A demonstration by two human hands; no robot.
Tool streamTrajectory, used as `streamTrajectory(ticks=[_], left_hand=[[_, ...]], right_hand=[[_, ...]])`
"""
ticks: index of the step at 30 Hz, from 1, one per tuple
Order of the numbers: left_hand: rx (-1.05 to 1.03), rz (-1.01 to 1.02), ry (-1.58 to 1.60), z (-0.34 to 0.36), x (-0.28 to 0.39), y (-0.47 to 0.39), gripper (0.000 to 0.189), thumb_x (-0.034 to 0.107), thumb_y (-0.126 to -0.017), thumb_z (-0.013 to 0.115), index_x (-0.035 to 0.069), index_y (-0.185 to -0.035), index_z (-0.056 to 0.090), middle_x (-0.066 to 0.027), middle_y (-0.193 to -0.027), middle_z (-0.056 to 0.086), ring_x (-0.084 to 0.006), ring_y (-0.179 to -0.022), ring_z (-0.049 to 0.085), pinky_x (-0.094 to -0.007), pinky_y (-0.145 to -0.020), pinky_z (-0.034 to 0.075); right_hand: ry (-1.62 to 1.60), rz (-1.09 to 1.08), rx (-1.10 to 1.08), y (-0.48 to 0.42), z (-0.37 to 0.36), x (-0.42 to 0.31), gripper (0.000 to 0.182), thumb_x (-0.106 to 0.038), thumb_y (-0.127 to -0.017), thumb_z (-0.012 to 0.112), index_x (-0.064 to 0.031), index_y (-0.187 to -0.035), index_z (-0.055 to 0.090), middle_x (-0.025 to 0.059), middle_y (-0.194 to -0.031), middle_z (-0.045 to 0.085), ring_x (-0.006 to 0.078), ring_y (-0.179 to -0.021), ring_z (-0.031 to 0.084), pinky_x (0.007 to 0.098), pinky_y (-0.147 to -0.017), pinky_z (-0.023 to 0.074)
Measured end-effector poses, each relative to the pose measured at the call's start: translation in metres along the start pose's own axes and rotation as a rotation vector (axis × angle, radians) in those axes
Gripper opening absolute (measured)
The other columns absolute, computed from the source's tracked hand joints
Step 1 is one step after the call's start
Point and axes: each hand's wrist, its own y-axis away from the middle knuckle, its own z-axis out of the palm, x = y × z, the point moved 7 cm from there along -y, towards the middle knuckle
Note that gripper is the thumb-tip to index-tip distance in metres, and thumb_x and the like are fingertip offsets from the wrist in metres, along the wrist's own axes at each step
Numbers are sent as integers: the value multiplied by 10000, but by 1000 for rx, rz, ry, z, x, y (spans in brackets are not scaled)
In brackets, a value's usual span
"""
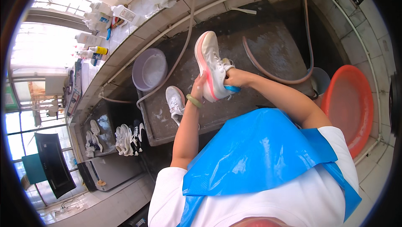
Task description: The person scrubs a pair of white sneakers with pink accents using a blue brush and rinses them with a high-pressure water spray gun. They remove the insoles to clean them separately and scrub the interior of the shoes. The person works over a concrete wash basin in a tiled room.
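A white running shoe (211,51) with a pink-edged sole is held up over the dark stone sink slab (267,51). My left hand (199,84), with a green bangle at its wrist, grips the sole side near the heel. My right hand (237,77) has its fingers at the shoe's opening, against the heel collar; something blue (232,88) shows just below it, and whether the hand holds it I cannot tell. A second white shoe (175,103) rests on the slab, left of my left forearm.
A lilac basin (149,69) lies at the slab's left end. A hose (309,48) curls over the slab, and a white-handled tool (243,10) lies at its back. An orange basin (350,107) leans at right. More shoes (124,139) stand at left; bottles (124,13) line the ledge.
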Motion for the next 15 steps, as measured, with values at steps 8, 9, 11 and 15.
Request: streamTrajectory(ticks=[8,9,11,15], left_hand=[[-61,-35,-133,19,6,7,601,373,-897,496,-20,-1325,341,-151,-1231,509,-230,-1065,543,-331,-912,424],[-70,-22,-163,24,9,9,603,374,-895,499,-20,-1325,342,-149,-1229,510,-231,-1068,542,-332,-915,422],[-91,5,-222,32,12,9,608,376,-891,504,-20,-1323,345,-146,-1227,512,-231,-1073,540,-336,-920,417],[-54,-14,-171,18,7,8,567,417,-901,460,2,-1283,400,-141,-1186,545,-233,-1027,573,-351,-884,460]], right_hand=[[260,-175,-12,1,-1,11,423,-39,-719,570,32,-1134,532,194,-1145,546,267,-1049,528,341,-897,413],[362,-239,26,0,0,11,422,-46,-730,570,33,-1142,523,192,-1146,543,265,-1055,523,341,-901,410],[567,-365,104,-1,5,12,423,-60,-751,569,34,-1158,506,187,-1149,538,263,-1068,513,342,-908,403],[128,-327,372,6,-4,-12,426,-73,-796,541,24,-1204,461,183,-1157,528,253,-1089,493,335,-928,388]])
